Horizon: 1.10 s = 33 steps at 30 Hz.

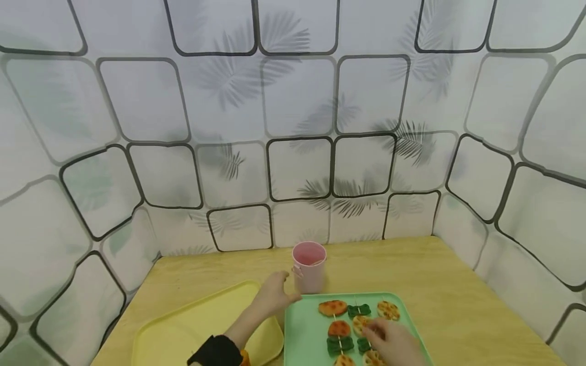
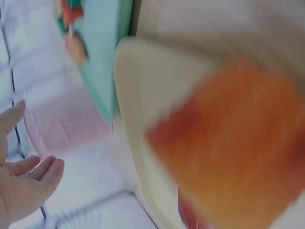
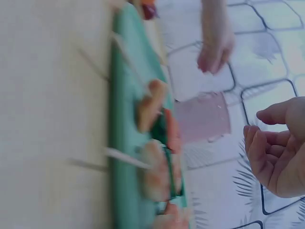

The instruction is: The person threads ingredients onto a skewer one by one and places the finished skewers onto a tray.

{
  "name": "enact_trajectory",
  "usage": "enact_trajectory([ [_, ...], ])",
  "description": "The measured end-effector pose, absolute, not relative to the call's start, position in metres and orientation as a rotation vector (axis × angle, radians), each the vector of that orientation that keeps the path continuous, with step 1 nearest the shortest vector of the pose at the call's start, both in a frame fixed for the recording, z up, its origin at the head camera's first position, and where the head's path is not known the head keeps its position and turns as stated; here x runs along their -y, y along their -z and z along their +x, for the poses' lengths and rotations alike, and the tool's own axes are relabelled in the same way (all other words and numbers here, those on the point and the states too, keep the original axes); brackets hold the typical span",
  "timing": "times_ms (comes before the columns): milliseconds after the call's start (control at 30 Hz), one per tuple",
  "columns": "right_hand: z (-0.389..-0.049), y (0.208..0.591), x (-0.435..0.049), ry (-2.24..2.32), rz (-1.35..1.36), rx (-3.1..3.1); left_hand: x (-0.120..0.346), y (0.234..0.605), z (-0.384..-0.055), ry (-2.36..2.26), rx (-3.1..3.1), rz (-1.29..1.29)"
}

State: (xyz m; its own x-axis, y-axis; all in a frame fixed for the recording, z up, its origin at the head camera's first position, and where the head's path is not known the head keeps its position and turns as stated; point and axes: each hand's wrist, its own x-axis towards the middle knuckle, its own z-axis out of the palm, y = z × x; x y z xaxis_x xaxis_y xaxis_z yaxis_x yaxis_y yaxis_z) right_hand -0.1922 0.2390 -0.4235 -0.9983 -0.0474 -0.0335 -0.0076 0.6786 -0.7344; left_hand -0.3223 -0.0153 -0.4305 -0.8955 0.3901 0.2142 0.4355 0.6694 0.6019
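Note:
My left hand (image 1: 273, 295) is beside a pink pail (image 1: 309, 269), thumb and fingers spread, with nothing between them. In the left wrist view its fingers (image 2: 50, 171) point toward the blurred pail. My right hand (image 1: 396, 341) is over a green tray (image 1: 304, 330), its fingertips overlapping a toy lotus-root slice (image 1: 360, 324). The right wrist view shows that hand (image 3: 281, 152) with loosely bent fingers and nothing in them. Toy food skewers lie on the tray, with an orange carrot-like slice (image 1: 339, 328), dark green leafy pieces (image 1: 340, 345) and another lotus-root slice (image 1: 388, 310).
Left of the green tray, a yellow tray (image 1: 183, 325) lies under my left forearm. A large blurred orange thing (image 2: 238, 148) fills the near part of the left wrist view. The wooden table (image 1: 476, 315) meets patterned curtains (image 1: 297, 168) at the back and sides.

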Motion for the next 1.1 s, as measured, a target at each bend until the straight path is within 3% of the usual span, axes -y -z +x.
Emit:
enact_trajectory([
  [233, -0.259, 0.397, -0.245, 1.613, 0.011, -2.874, 0.015, 0.428, -0.369, 1.225, 2.673, -0.633],
  [600, -0.325, 0.429, -0.202, 1.575, -0.490, -3.030, -0.012, 0.486, -0.391, 1.603, 2.433, -0.738],
  [800, -0.341, 0.438, -0.184, 1.505, -0.741, -3.095, -0.014, 0.489, -0.390, 1.690, 2.392, -0.667],
  [1100, -0.354, 0.436, -0.177, 1.668, -0.441, -3.152, -0.018, 0.476, -0.394, 1.757, 2.376, -0.716],
])
